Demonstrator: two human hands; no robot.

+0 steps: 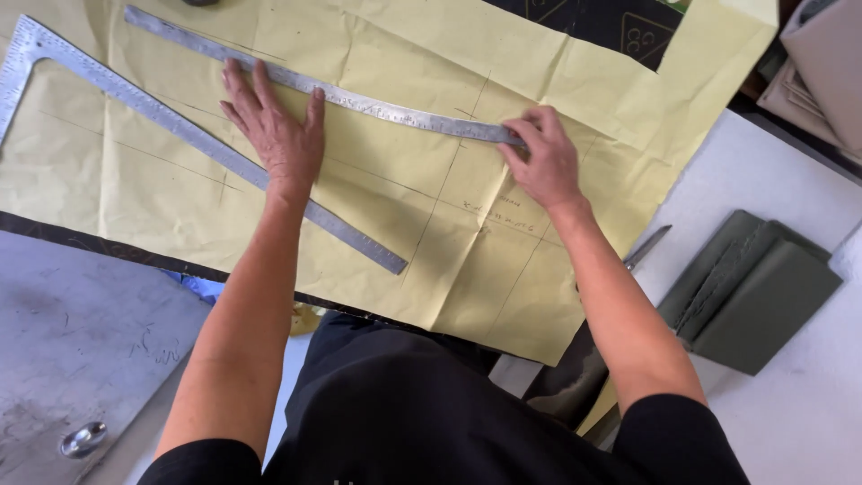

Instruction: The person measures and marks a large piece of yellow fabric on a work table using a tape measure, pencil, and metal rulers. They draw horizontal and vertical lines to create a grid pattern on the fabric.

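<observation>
A large creased yellow paper sheet with pencil lines lies spread on the table. A long curved metal ruler runs across it from upper left to centre right. My left hand lies flat, fingers spread, pressing the ruler's left part and the paper. My right hand rests with curled fingers on the ruler's right end; whether it holds a pencil I cannot tell. A metal L-square lies on the paper, passing under my left hand.
Folded dark green fabric sits on the white table at the right. A metal blade tip, likely scissors, pokes out beside my right forearm. A grey scratched surface with a metal knob is at lower left. Beige folded cloth lies top right.
</observation>
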